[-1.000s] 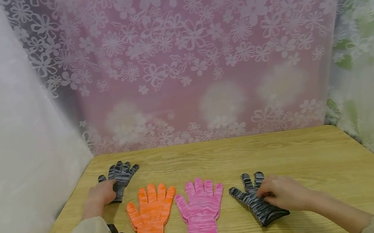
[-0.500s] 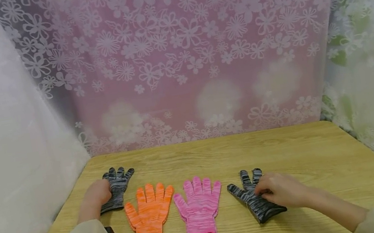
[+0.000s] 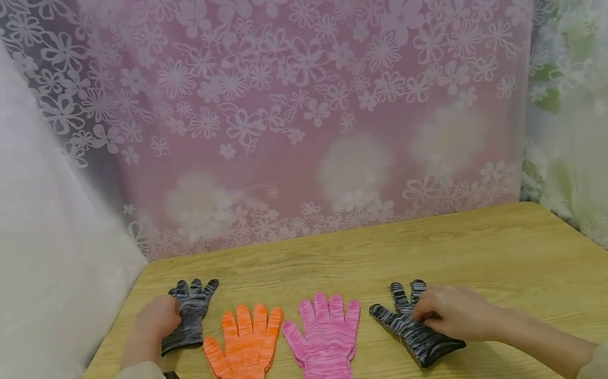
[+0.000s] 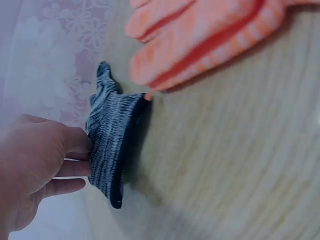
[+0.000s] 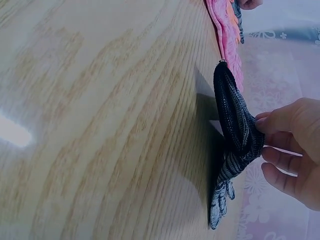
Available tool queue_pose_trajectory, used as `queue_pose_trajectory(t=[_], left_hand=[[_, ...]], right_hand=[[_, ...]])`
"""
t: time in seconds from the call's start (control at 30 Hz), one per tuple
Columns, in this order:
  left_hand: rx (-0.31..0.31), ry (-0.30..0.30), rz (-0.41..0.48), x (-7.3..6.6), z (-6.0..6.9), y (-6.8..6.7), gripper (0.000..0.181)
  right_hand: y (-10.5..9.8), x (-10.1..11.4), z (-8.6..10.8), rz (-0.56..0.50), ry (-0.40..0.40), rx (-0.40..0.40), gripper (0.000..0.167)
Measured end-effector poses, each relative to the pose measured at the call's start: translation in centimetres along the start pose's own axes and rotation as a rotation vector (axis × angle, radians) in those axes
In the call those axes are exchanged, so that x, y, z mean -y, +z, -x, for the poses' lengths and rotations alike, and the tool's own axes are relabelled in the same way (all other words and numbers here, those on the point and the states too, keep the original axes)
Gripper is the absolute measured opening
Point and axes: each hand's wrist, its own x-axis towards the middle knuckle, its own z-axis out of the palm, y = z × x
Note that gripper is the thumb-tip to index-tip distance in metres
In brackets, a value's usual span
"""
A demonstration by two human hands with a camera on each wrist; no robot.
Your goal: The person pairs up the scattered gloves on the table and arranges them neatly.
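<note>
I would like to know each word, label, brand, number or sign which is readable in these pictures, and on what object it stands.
None: I can read no text in any view.
The orange glove, the pink glove, the dark glove in the left hand and the dark glove in the right hand show only streaked knit.
The backdrop shows printed flowers, no letters.

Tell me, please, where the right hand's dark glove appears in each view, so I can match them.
Head: lower right of centre, the dark glove pinched by the right hand.
Left wrist: not in it; the other striped glove there is at the left hand.
Right wrist: right of centre.
Shared landmark: the orange glove, only a sliver in the right wrist view.
</note>
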Motion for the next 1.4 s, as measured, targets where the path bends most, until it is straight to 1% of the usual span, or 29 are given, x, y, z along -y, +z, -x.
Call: queue_pose_trajectory(t=[0.13,0.2,0.27,0.43,0.53,0.67,0.77,0.83,0.87,0.93,0.97,1.03,1.13,1.23,1.3,1.4], left_hand=[[-0.028,0.008,0.03,-0.3,-0.1,-0.9,0.037],[-0.054,0.017,0.039,-0.5,-0.3,-1.4,0.037],[-0.063,0.021,0.055,-0.7,-0.5,-1.9,0.037],[-0.088,0.028,0.076,-0.9,-0.5,-3.2,0.035],[-0.133,0.052,0.085,-0.9,-0.5,-4.2,0.036],[-0.175,0.031,0.106,-1.3,-0.5,-5.9,0.036],[-0.205,-0.009,0.126,-1.9,-0.6,-7.0,0.035],[-0.225,-0.017,0.146,-2.5,-0.7,-7.7,0.034],[-0.23,-0.019,0.16,-2.8,-0.8,-8.0,0.034],[-0.247,-0.004,0.17,-3.8,-1.0,-8.5,0.033],[-0.25,0.009,0.176,-4.4,-1.0,-8.8,0.033],[-0.253,0.039,0.178,-5.7,-1.1,-9.2,0.027],[-0.242,0.081,0.168,-7.9,-1.2,-9.7,0.016],[-0.225,0.114,0.159,-9.9,-1.3,-10.0,0.019],[-0.217,0.139,0.158,-11.0,-1.4,-10.0,0.017],[-0.19,0.181,0.18,-12.6,-1.5,-10.0,0.015]], right_hand=[[0.0,-0.1,0.1,-0.007,-0.001,0.005,0.019],[-0.1,-0.1,0.1,-0.011,0.001,0.006,0.019],[-0.2,-0.1,0.0,-0.015,0.002,0.006,0.019],[-0.3,-0.2,-0.2,0.009,-0.014,-0.014,0.019],[-0.3,-0.3,-0.3,0.038,-0.017,-0.038,0.02],[-0.4,-0.3,-0.2,0.068,-0.017,-0.058,0.02],[-0.4,-0.2,-0.1,0.085,-0.027,-0.066,0.02],[-0.3,-0.2,0.0,0.1,-0.034,-0.073,0.02],[-0.2,-0.2,0.0,0.105,-0.04,-0.073,0.019],[0.1,-0.2,0.1,0.124,-0.055,-0.081,0.019],[0.2,-0.2,0.2,0.132,-0.062,-0.079,0.019],[0.6,-0.3,0.3,0.151,-0.072,-0.072,0.018],[1.1,-0.4,0.5,0.178,-0.077,-0.054,0.018],[1.4,-0.5,0.6,0.193,-0.075,-0.019,0.017],[1.5,-0.5,0.7,0.193,-0.079,0.003,0.017],[1.7,-0.5,0.9,0.212,-0.094,0.02,0.016]])
